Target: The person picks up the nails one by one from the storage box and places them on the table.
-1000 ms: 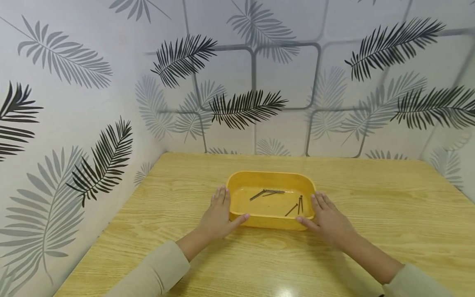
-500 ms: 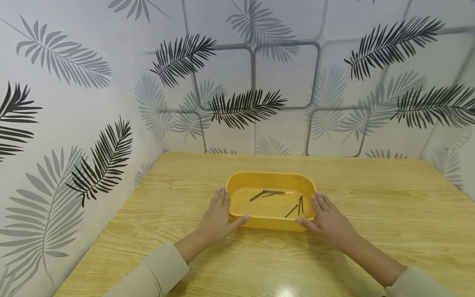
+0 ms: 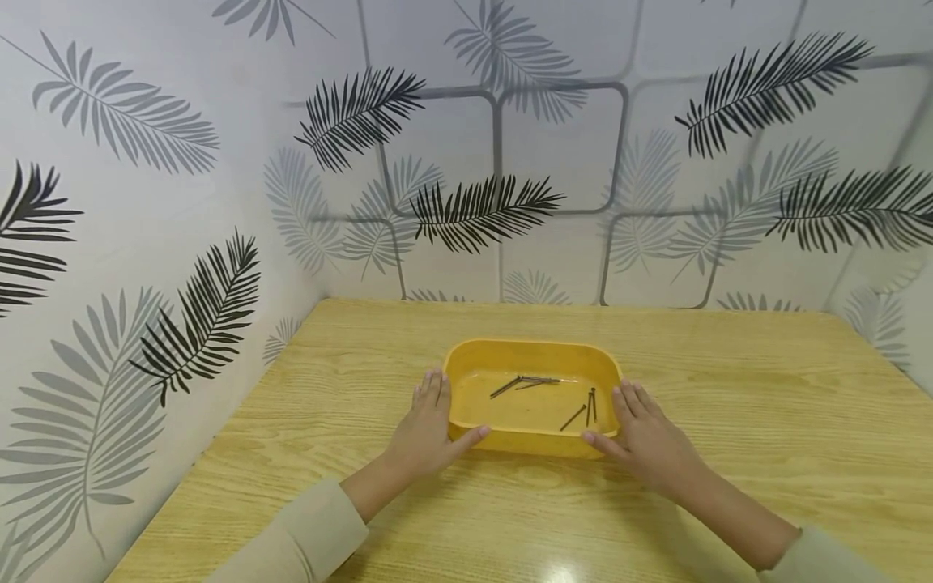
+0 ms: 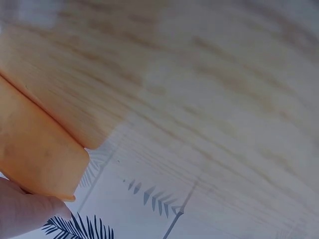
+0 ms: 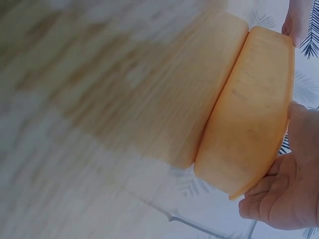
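Holding, in the head view, a yellow tray [image 3: 535, 442] by its two near corners, mid-table before a papered wall [image 3: 561, 154] — using left hand [image 3: 426, 429] and right hand [image 3: 652, 441] alike, laying fingers along the end walls and thumbs at the near rim. Bearing inside two loose clusters of nails [image 3: 539, 379], one toward the far middle, one by the near right corner. Could go wrong through a tilt or a jerk: would probably send the nails skating over the slick floor and piling against one side. Might also swivel askew on the glossy wooden table [image 3: 364, 356] if pulled unevenly. Looks like smooth plastic, rounded at the corners, thin at the lip; contrasts with dark, slender, straight nails with small heads. Shows, in the left wrist view, only one flaring outer end of the tray, with part of the left hand against the rim — too cropped and blurred to judge how firm a hold. Reveals, in the right wrist view, a long, faintly scuffed outer side, right-hand fingers bent about the corner, and streaky wood grain below, smeared by blur.
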`<move>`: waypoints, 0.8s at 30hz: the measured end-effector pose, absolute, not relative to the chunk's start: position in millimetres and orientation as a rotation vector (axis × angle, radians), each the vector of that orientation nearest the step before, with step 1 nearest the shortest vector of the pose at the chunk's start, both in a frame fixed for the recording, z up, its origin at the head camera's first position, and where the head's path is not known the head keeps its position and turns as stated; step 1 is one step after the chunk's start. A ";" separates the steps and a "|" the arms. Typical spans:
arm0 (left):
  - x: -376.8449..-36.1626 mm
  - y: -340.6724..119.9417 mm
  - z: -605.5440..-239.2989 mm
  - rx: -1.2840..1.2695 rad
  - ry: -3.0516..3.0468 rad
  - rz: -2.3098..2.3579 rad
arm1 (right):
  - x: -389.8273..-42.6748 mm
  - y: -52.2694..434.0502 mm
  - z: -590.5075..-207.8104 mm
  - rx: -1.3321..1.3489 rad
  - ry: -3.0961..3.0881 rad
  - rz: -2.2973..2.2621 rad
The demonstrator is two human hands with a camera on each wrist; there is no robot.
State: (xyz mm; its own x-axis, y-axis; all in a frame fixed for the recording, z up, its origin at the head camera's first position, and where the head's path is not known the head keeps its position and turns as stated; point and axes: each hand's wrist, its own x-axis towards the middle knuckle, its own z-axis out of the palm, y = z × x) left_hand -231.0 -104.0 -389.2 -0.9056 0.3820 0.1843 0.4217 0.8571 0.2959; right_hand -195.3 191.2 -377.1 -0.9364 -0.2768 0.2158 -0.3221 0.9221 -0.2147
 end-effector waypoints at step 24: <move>-258.4 -98.1 -385.7 -0.622 -2.894 -0.474 | -241.1 159.1 -364.5 0.675 -2.830 0.654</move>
State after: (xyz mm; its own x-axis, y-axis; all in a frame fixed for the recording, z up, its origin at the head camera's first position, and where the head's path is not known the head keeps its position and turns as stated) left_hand -258.4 -98.1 -385.7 -0.9039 0.3760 0.2037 0.4214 0.8645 0.2740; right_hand -241.1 159.1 -364.5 -0.8854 -0.3921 0.2495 -0.4619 0.8025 -0.3777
